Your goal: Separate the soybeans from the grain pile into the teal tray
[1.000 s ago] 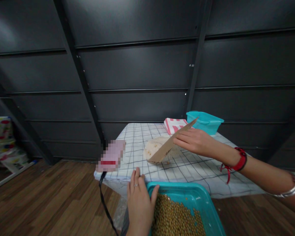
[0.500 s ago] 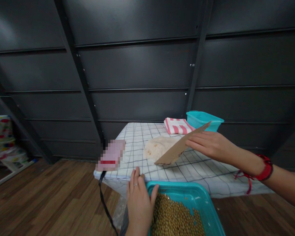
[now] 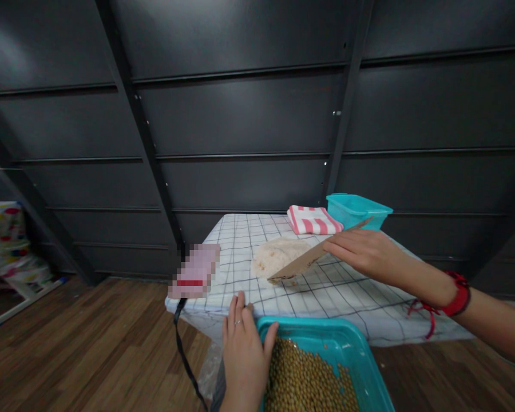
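Observation:
My right hand (image 3: 358,252) holds a flat piece of brown cardboard (image 3: 302,260) by its right part. The cardboard slants over a pale, round, flatbread-like thing (image 3: 278,254) with brownish spots, covering its right side. Whether the two touch I cannot tell. My left hand (image 3: 245,355) grips the left rim of a teal plastic tray (image 3: 347,327), thumb on the inner side and fingers outside, reaching toward the table edge. In the tray lie many small, round, yellow-brown beans (image 3: 309,375). The tray's near end is cut off by the frame.
On the table's checked white cloth (image 3: 236,240) lie a folded pink-and-white striped towel (image 3: 313,220), a second teal tub (image 3: 356,209) and a blurred pink object (image 3: 197,269) at the left. A black strap (image 3: 182,355) hangs down. Dark wall panels (image 3: 240,120) stand behind.
The cardboard has tipped flatter and its lower edge has shifted slightly up and left; my right hand has turned a little with it. My left hand keeps its place on the tray.

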A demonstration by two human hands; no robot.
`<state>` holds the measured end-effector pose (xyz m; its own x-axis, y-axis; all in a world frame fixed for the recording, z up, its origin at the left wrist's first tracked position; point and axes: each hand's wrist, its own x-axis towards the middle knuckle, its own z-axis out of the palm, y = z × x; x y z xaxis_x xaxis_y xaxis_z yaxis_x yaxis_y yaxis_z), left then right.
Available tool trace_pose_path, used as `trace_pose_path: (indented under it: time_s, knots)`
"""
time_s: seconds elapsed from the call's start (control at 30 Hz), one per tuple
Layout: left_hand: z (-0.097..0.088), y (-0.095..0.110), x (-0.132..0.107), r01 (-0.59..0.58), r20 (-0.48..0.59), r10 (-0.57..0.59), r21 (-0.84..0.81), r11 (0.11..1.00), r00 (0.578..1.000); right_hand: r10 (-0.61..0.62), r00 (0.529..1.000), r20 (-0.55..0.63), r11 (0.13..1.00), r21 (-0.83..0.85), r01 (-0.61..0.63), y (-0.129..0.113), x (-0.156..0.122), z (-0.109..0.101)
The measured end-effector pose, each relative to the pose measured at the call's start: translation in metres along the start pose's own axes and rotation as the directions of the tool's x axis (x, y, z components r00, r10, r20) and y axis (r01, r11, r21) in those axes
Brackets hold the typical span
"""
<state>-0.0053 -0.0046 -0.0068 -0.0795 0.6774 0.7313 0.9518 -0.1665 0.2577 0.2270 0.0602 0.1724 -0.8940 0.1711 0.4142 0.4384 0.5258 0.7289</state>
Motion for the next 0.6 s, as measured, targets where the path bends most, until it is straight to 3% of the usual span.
trace_pose_path:
  time_s: [0.13,0.4,0.6]
  knots:
    - [-0.001,0.0,0.0,0.007,-0.006,-0.007,-0.009,1.0,1.0,0.006,0.999,0.049,1.0,0.014,-0.007,0.001,-0.003,0.001]
    - [-0.001,0.001,-0.001,0.004,-0.002,-0.004,-0.01,1.0,1.0,0.01,1.0,-0.01,1.0,0.011,-0.009,0.004,-0.019,-0.006]
    - [0.001,0.002,0.0,0.0,-0.005,0.0,-0.014,1.0,1.0,0.013,0.997,-0.077,0.999,-0.043,-0.016,0.005,-0.015,-0.009]
